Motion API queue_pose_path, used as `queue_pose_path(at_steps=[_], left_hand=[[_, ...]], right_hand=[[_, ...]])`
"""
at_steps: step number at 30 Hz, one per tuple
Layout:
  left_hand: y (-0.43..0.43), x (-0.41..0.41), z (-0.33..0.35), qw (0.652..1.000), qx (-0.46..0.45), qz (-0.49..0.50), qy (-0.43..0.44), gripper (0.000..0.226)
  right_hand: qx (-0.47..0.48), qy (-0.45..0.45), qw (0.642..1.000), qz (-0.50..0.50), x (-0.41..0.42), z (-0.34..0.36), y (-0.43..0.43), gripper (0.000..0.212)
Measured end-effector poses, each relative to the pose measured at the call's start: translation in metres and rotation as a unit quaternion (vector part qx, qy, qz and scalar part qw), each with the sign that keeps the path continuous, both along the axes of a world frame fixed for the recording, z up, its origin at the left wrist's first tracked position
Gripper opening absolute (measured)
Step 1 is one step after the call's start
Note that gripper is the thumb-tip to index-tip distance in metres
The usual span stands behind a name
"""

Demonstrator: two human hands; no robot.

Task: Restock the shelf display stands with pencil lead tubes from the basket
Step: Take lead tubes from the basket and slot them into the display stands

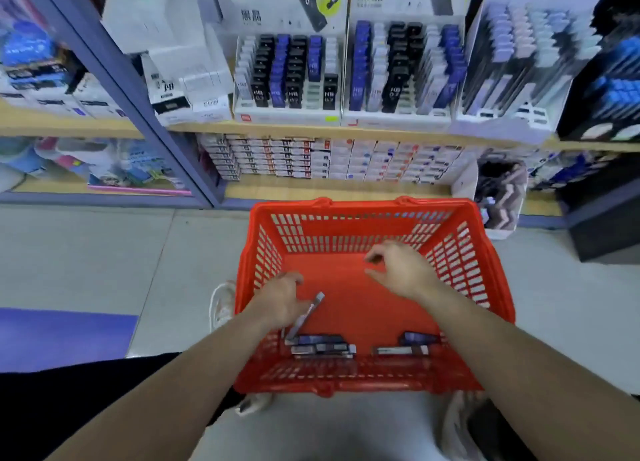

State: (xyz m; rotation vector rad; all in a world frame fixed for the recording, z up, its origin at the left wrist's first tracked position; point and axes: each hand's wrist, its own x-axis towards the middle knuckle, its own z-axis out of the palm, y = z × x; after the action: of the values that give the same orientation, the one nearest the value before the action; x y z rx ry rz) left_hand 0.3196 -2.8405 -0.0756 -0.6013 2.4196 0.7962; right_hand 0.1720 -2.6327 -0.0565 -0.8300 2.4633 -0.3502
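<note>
Pinching a lead tube [312, 309] in my left hand [280, 298] inside the basket [450, 252], right hand [401, 270] slack and empty, I judge pickup underway; next, carry it to the display stand [287, 117].

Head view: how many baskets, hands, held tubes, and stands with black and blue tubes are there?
basket: 1
hands: 2 (left hand, right hand)
tube, held in the left hand: 1
stands: 2 (left stand, right stand)
total: 6
</note>
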Motion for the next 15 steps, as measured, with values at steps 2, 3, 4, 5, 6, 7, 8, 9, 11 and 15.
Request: queue_pose_path(at_steps=[2, 3, 4, 5, 6, 7, 8, 9, 11, 15], left_hand=[[0.006, -0.001, -0.026, 0.999, 0.006, 0.022, -0.036, 0.059], [0.008, -0.003, -0.038, 0.998, 0.004, 0.040, -0.046, 0.060], [0.010, -0.004, -0.050, 0.997, -0.004, 0.051, -0.051, 0.060], [0.013, -0.005, -0.061, 0.997, -0.014, 0.053, -0.057, 0.059], [0.017, -0.006, -0.072, 0.996, -0.023, 0.050, -0.067, 0.057], [0.021, -0.007, -0.082, 0.995, -0.029, 0.045, -0.080, 0.055], [0.026, -0.008, -0.091, 0.994, -0.036, 0.046, -0.092, 0.056], [0.030, -0.009, -0.100, 0.992, -0.045, 0.050, -0.103, 0.058], [0.035, -0.011, -0.113, 0.989, -0.064, 0.065, -0.120, 0.061], [0.037, -0.010, -0.131, 0.986, -0.083, 0.106, -0.102, 0.049]], right_hand=[[0.047, -0.048, 0.998, 0.000, 0.007, -0.036, 0.010, 0.034], [0.064, -0.072, 0.995, -0.003, 0.010, -0.052, 0.014, 0.036], [0.077, -0.095, 0.992, -0.005, 0.013, -0.067, 0.018, 0.039], [0.090, -0.115, 0.989, -0.002, 0.015, -0.081, 0.022, 0.042], [0.103, -0.131, 0.986, 0.005, 0.017, -0.094, 0.026, 0.045], [0.115, -0.144, 0.983, 0.014, 0.018, -0.105, 0.032, 0.048], [0.127, -0.149, 0.980, 0.023, 0.018, -0.116, 0.037, 0.053], [0.135, -0.151, 0.979, 0.028, 0.017, -0.125, 0.044, 0.058], [0.148, -0.167, 0.974, 0.028, 0.012, -0.137, 0.056, 0.067], [0.192, -0.194, 0.960, 0.068, 0.002, -0.152, 0.073, 0.075]])
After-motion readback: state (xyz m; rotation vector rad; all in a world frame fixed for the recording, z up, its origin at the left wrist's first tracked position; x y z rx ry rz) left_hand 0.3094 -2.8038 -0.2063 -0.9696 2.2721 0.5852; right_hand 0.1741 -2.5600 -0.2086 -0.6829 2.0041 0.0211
